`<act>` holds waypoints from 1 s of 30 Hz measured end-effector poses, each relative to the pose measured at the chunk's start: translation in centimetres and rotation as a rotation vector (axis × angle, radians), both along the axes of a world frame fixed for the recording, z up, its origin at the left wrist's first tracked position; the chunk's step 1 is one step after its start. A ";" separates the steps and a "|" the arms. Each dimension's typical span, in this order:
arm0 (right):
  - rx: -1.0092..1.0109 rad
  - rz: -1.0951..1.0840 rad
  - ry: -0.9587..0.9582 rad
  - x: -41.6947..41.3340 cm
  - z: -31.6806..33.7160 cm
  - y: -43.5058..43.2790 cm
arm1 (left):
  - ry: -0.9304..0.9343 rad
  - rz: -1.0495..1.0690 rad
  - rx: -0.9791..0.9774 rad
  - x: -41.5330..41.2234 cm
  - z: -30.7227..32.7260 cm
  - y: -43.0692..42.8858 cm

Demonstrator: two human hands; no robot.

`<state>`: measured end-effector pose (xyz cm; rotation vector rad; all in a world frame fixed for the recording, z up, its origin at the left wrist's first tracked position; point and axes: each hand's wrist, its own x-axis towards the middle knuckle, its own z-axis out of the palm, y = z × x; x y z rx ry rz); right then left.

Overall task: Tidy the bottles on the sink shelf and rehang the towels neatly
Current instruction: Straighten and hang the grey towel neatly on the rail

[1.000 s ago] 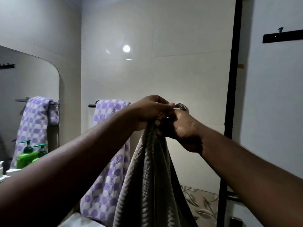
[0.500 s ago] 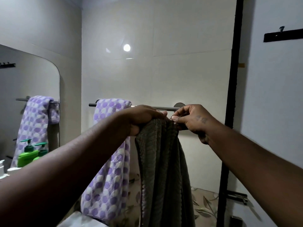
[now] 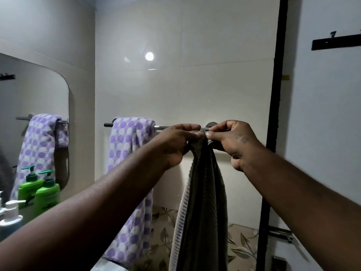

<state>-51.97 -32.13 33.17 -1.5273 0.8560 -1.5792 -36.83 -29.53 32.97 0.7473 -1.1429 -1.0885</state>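
A: Where is the grey towel?
B: The grey towel (image 3: pixel 201 212) is up by the rail (image 3: pixel 162 126) on the wall, near the rail's right end. Its top is bunched up small. The rest hangs straight down in long folds.
A: Who has it?
B: Both hands. The left hand (image 3: pixel 176 145) has its fingers curled round the bunched top. The right hand (image 3: pixel 234 141) pinches the top edge between thumb and finger. The two hands are just beside each other, with the towel top between them.
A: Is the towel over the rail?
B: I cannot tell. The hands hide that bit. The top is right at the rail.
A: What else is on the rail?
B: A purple towel (image 3: pixel 129 153) with white spots. It hangs over the left part of the rail, beside the left arm, apart from the grey one.
A: And the bottles?
B: Down in the left corner, by the mirror (image 3: pixel 39 94). A green bottle (image 3: pixel 47 194) with a dark green pump stands up there. Another green one shows right next to it, and I cannot tell if that is only the mirror. A white pump bottle (image 3: pixel 10 214) stands at the far left.
A: What is on the right?
B: A tall black post (image 3: pixel 273 114) going up and down, and a black strip of hooks (image 3: pixel 336 43) high on the wall. The floor (image 3: pixel 240 249) below has a leaf pattern.
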 end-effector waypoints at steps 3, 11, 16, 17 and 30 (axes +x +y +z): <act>-0.002 -0.016 -0.018 0.2 -0.2 0.0 | 0.047 0.012 -0.019 -0.5 -0.6 -0.3; 0.024 0.002 -0.081 0.5 -1.4 -0.2 | 0.031 0.197 -0.078 -1.5 -2.2 -0.8; 0.014 -0.072 -0.113 -0.2 -1.7 -0.6 | 0.020 0.312 -0.042 -0.7 -2.0 -1.1; 0.016 -0.097 -0.122 -0.4 -1.6 -0.7 | 0.031 0.336 -0.035 -0.4 -2.0 -1.2; -0.306 -0.466 0.340 1.5 -2.3 0.6 | 0.152 0.286 0.098 -1.8 -2.8 -1.5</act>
